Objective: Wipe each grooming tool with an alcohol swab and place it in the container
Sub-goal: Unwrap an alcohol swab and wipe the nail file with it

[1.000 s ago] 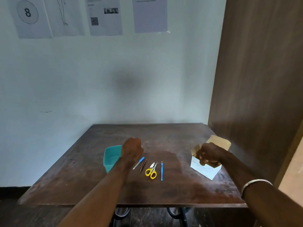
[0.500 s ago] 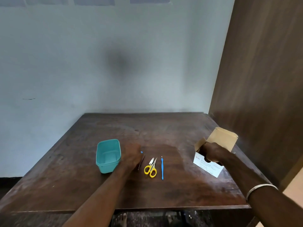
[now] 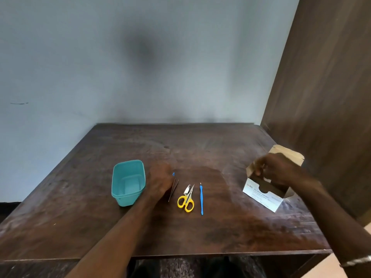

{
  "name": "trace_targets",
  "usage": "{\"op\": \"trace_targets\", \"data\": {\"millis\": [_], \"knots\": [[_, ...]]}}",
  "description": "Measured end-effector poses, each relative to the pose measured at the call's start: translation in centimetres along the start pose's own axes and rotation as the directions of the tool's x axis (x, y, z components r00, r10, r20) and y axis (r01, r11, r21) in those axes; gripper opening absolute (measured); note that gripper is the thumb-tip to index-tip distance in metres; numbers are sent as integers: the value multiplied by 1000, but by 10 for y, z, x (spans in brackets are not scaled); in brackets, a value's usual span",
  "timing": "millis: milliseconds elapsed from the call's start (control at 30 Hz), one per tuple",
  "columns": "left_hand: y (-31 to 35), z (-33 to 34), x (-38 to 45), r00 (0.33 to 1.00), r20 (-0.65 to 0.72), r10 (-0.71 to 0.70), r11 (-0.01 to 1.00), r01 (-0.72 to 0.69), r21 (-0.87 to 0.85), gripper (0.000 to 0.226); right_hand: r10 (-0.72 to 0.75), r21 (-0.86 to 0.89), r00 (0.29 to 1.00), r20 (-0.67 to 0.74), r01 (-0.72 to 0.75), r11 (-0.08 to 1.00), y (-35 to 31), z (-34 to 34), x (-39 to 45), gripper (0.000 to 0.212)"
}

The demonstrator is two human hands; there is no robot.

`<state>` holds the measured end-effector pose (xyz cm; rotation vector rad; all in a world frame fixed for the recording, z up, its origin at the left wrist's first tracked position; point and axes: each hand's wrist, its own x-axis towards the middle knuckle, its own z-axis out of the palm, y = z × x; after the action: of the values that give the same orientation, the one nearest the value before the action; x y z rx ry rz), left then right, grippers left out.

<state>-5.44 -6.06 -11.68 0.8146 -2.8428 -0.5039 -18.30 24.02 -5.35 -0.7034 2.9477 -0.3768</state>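
Lying in a row on the dark wooden table (image 3: 200,233), the slim metal tweezers (image 3: 173,190), yellow-handled scissors (image 3: 186,200) and thin blue plastic pick (image 3: 201,199) look light, stiff and slippery, best pinched mid-shaft. The left hand (image 3: 160,182) covers another blue tool (image 3: 173,174), grip unclear, beside the empty teal plastic container (image 3: 128,182). The right hand (image 3: 278,169) reaches into the open cardboard swab box (image 3: 265,194), its grasp hidden.

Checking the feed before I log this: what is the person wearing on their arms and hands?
Both forearms are bare, with no sleeves or gloves in view. The left hand shows no jewellery. The right hand has a thin silver-coloured bangle on its wrist. No watch or markings are visible.
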Motion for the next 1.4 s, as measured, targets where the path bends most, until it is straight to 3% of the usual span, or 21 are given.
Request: {"op": "trace_targets", "data": {"millis": [100,167,233,300,500,667,833,1000,1167,1333,1400], "knots": [[2,0,6,999,-19,35,998,-36,-49,15,-52,29,981,-185,58,998,-19,-20,-7,34],[5,0,10,995,-63,75,988,-83,-130,24,-67,252,966,-251,131,959,-35,-24,-9,33],[11,1,14,987,-117,112,963,-137,-231,27,-99,531,969,-227,208,821,-55,-19,-4,29],[14,6,18,975,-189,117,924,-177,-339,28,-103,699,976,-189,208,685,-74,-3,8,24],[23,31,41,990,-138,-17,671,-91,-736,29,-60,867,988,-142,154,474,-111,65,53,17],[27,47,54,995,-94,-36,542,-60,-838,46,-12,937,993,-117,115,330,-119,108,86,30],[27,58,67,991,-109,-78,451,-62,-890,30,13,952,994,-108,100,288,-122,126,107,13],[25,57,67,996,-90,-10,401,-79,-913,26,-21,936,987,-162,160,315,-126,124,117,10],[22,56,68,999,-28,30,328,-36,-944,24,-18,911,985,-172,166,376,-125,131,120,17],[14,57,70,995,22,98,282,-7,-959,24,-22,907,987,-161,157,390,-123,130,120,41],[12,59,73,993,28,114,285,-5,-958,25,-24,895,988,-153,148,421,-122,131,119,40]]}}
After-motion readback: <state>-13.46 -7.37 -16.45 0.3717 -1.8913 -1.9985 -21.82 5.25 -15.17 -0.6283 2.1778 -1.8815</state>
